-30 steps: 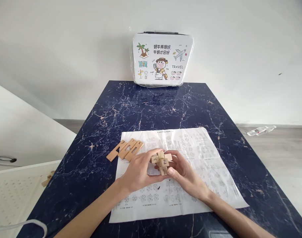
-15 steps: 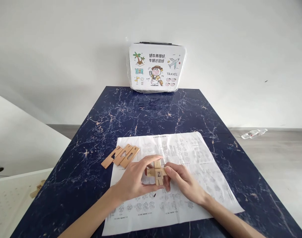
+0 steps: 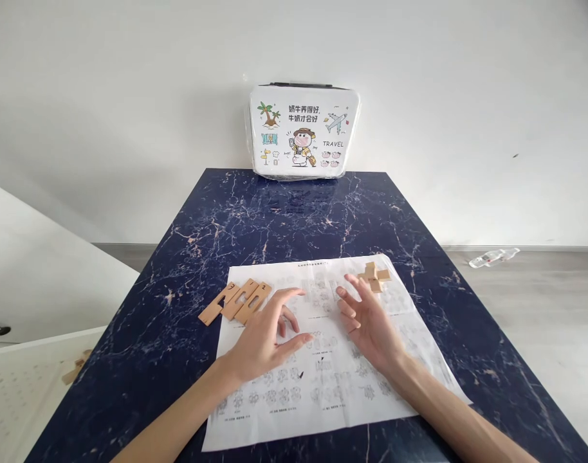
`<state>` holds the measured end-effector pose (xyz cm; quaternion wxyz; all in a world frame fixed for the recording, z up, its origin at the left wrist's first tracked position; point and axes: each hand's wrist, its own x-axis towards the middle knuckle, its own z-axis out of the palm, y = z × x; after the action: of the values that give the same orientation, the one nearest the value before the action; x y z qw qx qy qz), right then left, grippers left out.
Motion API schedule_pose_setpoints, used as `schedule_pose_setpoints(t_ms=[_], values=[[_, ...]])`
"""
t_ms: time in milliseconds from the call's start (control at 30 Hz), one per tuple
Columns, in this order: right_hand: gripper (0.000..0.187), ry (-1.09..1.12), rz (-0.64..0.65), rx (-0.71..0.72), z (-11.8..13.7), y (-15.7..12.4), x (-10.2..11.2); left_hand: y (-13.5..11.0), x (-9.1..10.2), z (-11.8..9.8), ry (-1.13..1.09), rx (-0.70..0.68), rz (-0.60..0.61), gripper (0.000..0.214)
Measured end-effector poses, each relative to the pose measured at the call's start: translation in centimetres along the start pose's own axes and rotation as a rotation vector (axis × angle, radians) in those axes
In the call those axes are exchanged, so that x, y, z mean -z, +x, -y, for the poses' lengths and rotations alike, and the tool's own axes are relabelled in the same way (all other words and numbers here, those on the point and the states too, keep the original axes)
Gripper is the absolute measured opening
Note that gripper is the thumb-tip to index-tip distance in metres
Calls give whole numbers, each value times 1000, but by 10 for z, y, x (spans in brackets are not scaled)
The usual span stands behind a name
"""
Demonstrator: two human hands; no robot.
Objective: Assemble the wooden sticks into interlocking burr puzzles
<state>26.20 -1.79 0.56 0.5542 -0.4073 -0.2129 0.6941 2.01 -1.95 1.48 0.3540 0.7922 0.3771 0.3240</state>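
A small assembled wooden cross puzzle (image 3: pixel 374 276) rests on the far right part of a printed instruction sheet (image 3: pixel 323 386). My right hand (image 3: pixel 366 321) hovers just below and left of it, fingers spread, holding nothing. Over the sheet's left half, my left hand (image 3: pixel 267 331) is also open with its fingers apart. Three flat notched wooden pieces (image 3: pixel 236 300), numbered by pen, lie side by side at the sheet's upper left corner, a short way left of my left hand.
The sheet lies on a dark blue marbled table (image 3: pixel 294 212). A white illustrated case (image 3: pixel 303 128) stands against the wall at the table's far edge. A white perforated surface (image 3: pixel 28 379) with a wooden piece lies lower left. A plastic bottle (image 3: pixel 494 257) lies on the floor at right.
Both hands held the wooden cross puzzle together above the sheet. Now the puzzle lies on the sheet's far right, and both hands have let go and opened.
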Motion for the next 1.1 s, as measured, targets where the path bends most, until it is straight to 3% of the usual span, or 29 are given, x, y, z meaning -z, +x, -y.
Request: schedule_pose_setpoints(t_ms=[167, 267, 367, 533, 1100], values=[[35, -259, 318, -34, -6, -16, -12, 1, -1, 3, 60, -51, 43, 36], [36, -408, 410, 1, -9, -18, -13, 1, -3, 5, 140, -108, 81, 19], [36, -491, 435, 19, -9, -16, -12, 0, -7, 7, 269, -204, 100, 11], [39, -549, 440, 37, -7, -13, -13, -2, -12, 8, 398, -326, 129, 20], [39, -575, 446, 29, -8, -12, -12, -2, -12, 9, 421, -341, 122, 23]])
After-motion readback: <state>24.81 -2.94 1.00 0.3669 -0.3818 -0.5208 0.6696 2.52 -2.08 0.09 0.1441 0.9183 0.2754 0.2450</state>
